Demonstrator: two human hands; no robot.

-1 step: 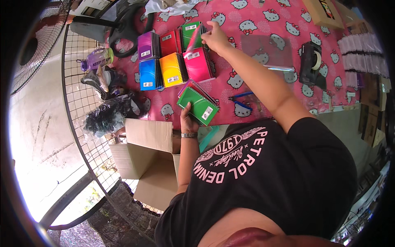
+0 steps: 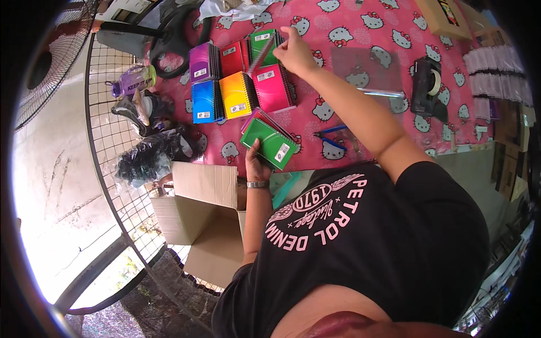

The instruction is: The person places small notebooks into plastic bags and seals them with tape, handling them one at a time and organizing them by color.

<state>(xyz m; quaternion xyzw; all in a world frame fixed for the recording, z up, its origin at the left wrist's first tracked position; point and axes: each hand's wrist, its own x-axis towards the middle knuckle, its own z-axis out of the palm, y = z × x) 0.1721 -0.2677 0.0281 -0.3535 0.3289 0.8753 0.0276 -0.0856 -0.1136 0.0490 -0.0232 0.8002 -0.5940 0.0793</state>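
Just above the middle of the view, the person's left hand (image 2: 257, 167) grips a small stack of notebooks (image 2: 269, 145), a green one on top with the thumb laid over its cover. Toward twelve o'clock, the right hand (image 2: 294, 54) has its thumb and fingers pinched on the upper end of a thin, blurred item (image 2: 261, 56), whose kind I cannot tell. Between eleven and twelve, two rows of spiral notebooks lie on the pink patterned cloth (image 2: 307, 90): purple (image 2: 199, 63), red (image 2: 231, 58) and green (image 2: 262, 44) behind, blue (image 2: 203, 104), yellow (image 2: 234, 93) and pink (image 2: 271, 90) in front. At two o'clock sit blue-handled pliers (image 2: 332, 141) and, farther out, a black tape dispenser (image 2: 421, 90). At eight o'clock, a cardboard box (image 2: 205, 183) stands open.
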